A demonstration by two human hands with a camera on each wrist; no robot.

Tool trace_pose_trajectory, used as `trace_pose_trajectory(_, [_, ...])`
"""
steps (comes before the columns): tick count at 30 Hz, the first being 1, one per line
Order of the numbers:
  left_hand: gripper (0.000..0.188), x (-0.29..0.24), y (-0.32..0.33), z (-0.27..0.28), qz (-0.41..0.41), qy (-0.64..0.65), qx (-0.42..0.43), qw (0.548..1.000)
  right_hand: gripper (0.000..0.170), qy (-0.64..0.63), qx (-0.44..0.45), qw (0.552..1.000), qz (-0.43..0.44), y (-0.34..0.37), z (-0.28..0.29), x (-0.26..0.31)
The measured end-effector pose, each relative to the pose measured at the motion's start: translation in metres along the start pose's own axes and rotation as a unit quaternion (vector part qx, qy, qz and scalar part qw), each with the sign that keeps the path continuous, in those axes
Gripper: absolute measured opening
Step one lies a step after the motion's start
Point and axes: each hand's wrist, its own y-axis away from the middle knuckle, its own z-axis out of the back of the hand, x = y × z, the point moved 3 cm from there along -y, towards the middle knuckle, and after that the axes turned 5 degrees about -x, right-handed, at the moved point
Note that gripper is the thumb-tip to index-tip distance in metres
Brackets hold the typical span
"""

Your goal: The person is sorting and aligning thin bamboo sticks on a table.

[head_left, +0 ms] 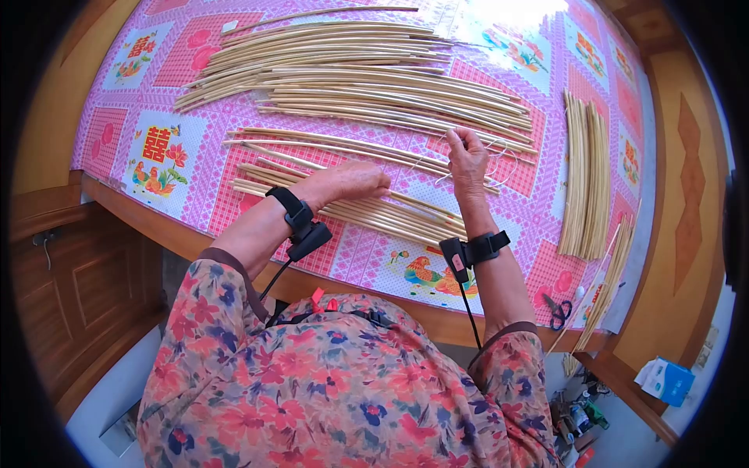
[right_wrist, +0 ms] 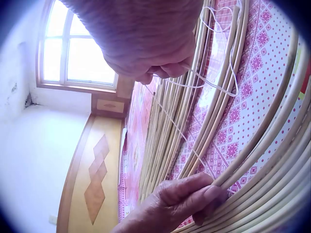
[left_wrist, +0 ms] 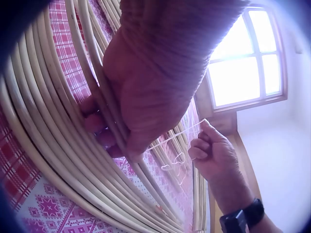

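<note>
My left hand (head_left: pixel 353 181) grips a pair of thin pale sticks (left_wrist: pixel 90 41), fingers curled beneath and thumb on top. They lie just over the inner side of a row of similar sticks (head_left: pixel 390 223) on the table. White string (right_wrist: pixel 173 124) runs taut from the left thumb to my right hand (head_left: pixel 470 165), which pinches it between thumb and fingertips, raised above the table. Slack string (left_wrist: pixel 181 158) falls in loops below the right hand, across a few separate sticks (head_left: pixel 328 143).
Two large stick bundles (head_left: pixel 390 97) lie farther back on the pink patterned tablecloth (head_left: pixel 187 168). Upright-lying bundles (head_left: pixel 585 179) are at the right. Scissors (head_left: pixel 559 310) rest near the front right edge, beside more thin sticks (head_left: pixel 608 285).
</note>
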Motion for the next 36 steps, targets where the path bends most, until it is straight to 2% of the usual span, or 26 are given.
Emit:
trace_pose_trajectory(2, [0.027,0.0,0.0,-0.003,0.003,0.004,0.012,1.0,0.012,0.004,-0.002,1.0,0.0,0.0,0.0,-0.007])
trace_pose_trajectory(7, [0.027,0.003,0.001,-0.01,-0.018,-0.045,-0.05,0.998,0.015,0.011,-0.009,1.0,-0.012,0.0,0.004,-0.005])
trace_pose_trajectory(14, [0.023,-0.001,0.0,-0.005,-0.015,-0.125,-0.018,0.992,0.015,0.009,0.008,1.0,-0.013,0.0,-0.001,-0.004])
trace_pose_trajectory(16, [0.021,-0.001,0.001,-0.007,-0.063,-0.114,-0.037,0.991,0.015,0.009,0.005,1.0,-0.017,0.0,0.0,-0.004])
trace_pose_trajectory(20, [0.02,-0.003,0.0,-0.006,-0.061,-0.13,-0.043,0.989,0.015,0.039,0.004,0.999,-0.012,0.001,-0.001,-0.007])
trace_pose_trajectory(22, [0.021,-0.005,0.0,-0.006,-0.098,-0.158,-0.07,0.98,0.015,0.049,0.004,0.999,-0.012,0.002,-0.002,-0.003])
trace_pose_trajectory(26, [0.017,-0.005,0.002,-0.005,-0.052,-0.134,-0.045,0.989,0.015,0.033,0.004,0.999,-0.012,0.001,-0.003,-0.006])
trace_pose_trajectory(28, [0.019,-0.011,0.007,-0.002,-0.071,-0.203,-0.119,0.969,0.016,0.033,0.002,0.999,-0.014,0.0,-0.002,-0.008])
trace_pose_trajectory(29, [0.019,-0.01,0.008,-0.005,-0.072,-0.204,-0.118,0.969,0.016,0.042,0.005,0.999,-0.008,0.001,-0.003,-0.006])
trace_pose_trajectory(31, [0.018,-0.011,0.01,-0.009,-0.089,-0.218,-0.184,0.954,0.016,0.051,0.008,0.999,-0.004,0.002,-0.004,-0.005])
trace_pose_trajectory(36, [0.013,-0.008,0.011,-0.019,-0.101,-0.194,-0.208,0.953,0.016,0.047,0.005,0.999,0.006,-0.001,-0.006,-0.002])
